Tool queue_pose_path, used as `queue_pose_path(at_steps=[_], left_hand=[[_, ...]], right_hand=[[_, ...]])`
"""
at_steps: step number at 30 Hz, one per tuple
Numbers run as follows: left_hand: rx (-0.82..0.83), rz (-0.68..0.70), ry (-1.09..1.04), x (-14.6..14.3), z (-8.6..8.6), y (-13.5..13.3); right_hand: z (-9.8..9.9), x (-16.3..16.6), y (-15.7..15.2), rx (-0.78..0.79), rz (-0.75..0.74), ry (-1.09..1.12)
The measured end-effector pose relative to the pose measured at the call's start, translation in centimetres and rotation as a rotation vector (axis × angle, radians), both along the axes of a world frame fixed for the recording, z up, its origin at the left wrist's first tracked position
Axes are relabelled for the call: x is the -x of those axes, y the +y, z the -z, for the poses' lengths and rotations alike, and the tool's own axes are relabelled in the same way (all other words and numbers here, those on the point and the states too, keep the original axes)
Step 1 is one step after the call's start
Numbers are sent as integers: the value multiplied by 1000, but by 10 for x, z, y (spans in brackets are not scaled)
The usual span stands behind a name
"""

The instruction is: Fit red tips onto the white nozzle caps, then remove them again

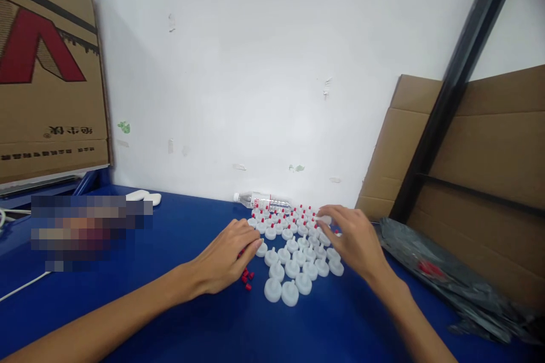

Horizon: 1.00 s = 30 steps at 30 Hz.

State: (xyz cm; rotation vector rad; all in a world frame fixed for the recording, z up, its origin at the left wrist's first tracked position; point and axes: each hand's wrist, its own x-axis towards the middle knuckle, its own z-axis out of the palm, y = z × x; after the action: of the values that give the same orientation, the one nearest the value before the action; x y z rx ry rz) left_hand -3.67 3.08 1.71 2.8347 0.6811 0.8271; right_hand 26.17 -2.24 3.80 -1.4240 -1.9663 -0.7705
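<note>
Many white nozzle caps stand on the blue table, spouts up. The farther ones wear small red tips; the nearer ones have bare spouts. My right hand pinches a white nozzle cap between thumb and fingers, above the right side of the group. On the left, my left hand is closed, thumb against the curled fingers, beside the nearest white caps. What its fingertips hold, if anything, is hidden. Loose red tips lie under and beside this hand.
A clear plastic bottle lies on its side behind the caps, near the white wall. Grey plastic bags and leaning cardboard are on the right. A printed carton stands at left, above white objects and a cable.
</note>
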Motion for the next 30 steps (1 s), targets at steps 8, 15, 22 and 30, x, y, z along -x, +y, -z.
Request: queue_pose_path(at_steps=[8, 15, 22, 30], left_hand=[[-2, -109, -1, 4, 10, 16], [-21, -53, -12, 4, 11, 16], [-26, -56, 17, 3, 13, 17], [-1, -48, -18, 4, 14, 18]], right_hand=[[7, -38, 5, 314, 490, 102], [12, -44, 6, 601, 521, 138], [14, -43, 7, 619, 519, 127], [10, -45, 5, 599, 643, 84]])
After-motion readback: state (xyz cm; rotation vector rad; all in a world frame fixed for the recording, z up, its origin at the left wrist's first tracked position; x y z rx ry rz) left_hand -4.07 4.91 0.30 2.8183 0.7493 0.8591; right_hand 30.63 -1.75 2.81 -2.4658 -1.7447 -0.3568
